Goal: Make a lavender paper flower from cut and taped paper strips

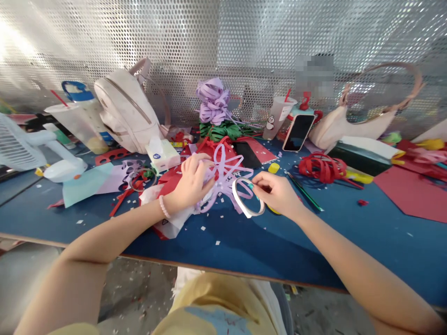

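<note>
My right hand (277,193) pinches the far rim of a thin white roll of tape (236,197), which is held up just above the table. To its left, a flower of purple paper loops (220,179) lies with its petals fanned out. Over the left side of those loops, my left hand (192,182) has its thumb and fingers apart. Whether its fingertips touch the paper is hard to see. Under my left wrist lies a clear plastic bag (174,221) with red paper beneath it.
Behind the loops stands a purple paper bouquet (213,104) with green leaves. A phone (298,131) leans upright near a cup (278,116). Pencils (307,194) and a red ribbon bundle (323,167) lie right. A tissue pack (162,154) and a white fan (52,153) are left.
</note>
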Demonstrator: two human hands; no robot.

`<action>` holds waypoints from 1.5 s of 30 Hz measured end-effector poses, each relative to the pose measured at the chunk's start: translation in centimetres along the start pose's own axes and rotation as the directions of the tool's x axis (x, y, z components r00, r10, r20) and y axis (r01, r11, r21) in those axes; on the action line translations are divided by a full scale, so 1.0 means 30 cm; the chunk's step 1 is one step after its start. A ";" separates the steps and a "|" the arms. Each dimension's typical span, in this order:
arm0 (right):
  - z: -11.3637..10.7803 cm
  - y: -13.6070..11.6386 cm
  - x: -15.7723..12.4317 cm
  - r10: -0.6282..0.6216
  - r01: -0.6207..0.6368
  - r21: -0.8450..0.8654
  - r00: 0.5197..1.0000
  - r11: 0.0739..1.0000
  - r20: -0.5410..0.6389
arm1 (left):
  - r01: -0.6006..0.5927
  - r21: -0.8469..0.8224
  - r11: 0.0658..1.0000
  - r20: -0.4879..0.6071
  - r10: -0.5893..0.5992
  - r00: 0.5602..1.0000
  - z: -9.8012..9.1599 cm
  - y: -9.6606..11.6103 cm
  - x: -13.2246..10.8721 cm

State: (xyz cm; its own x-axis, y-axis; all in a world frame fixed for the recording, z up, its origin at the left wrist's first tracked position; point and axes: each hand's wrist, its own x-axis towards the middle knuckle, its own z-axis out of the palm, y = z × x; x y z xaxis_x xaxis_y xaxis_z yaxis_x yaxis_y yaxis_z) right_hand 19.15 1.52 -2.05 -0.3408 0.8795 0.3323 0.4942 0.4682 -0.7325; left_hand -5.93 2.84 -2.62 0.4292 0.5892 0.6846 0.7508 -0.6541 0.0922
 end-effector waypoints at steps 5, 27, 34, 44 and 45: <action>0.022 -0.023 -0.011 0.045 -0.052 0.047 0.990 0.998 0.136 | -0.432 -0.307 0.848 0.141 0.490 0.860 -0.061 0.094 -0.005; 0.095 -0.040 -0.031 0.012 -0.126 0.616 0.983 0.778 0.185 | -0.094 -0.507 0.857 0.142 0.190 0.971 -0.028 0.101 -0.012; 0.066 -0.009 -0.005 0.174 -0.156 0.461 0.985 0.874 0.005 | -0.022 -0.395 0.918 0.155 0.090 0.984 -0.029 0.094 -0.016; 0.007 0.124 0.040 -0.214 0.122 -0.503 0.968 0.856 -0.128 | -0.073 -0.338 0.938 0.067 0.101 0.993 -0.024 0.089 -0.022; 0.010 0.113 0.037 -0.246 0.162 -0.481 0.962 0.862 -0.118 | -0.076 -0.330 0.941 0.063 0.103 0.993 -0.023 0.089 -0.022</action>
State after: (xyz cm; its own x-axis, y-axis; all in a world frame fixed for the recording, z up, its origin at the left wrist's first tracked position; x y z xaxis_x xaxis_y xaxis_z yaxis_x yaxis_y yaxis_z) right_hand 20.20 4.06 -4.34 -0.3553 0.7409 0.5700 0.7554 0.5867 -0.2918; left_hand -4.55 0.37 -2.33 0.5351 0.5476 0.6433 0.5080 -0.8170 0.2730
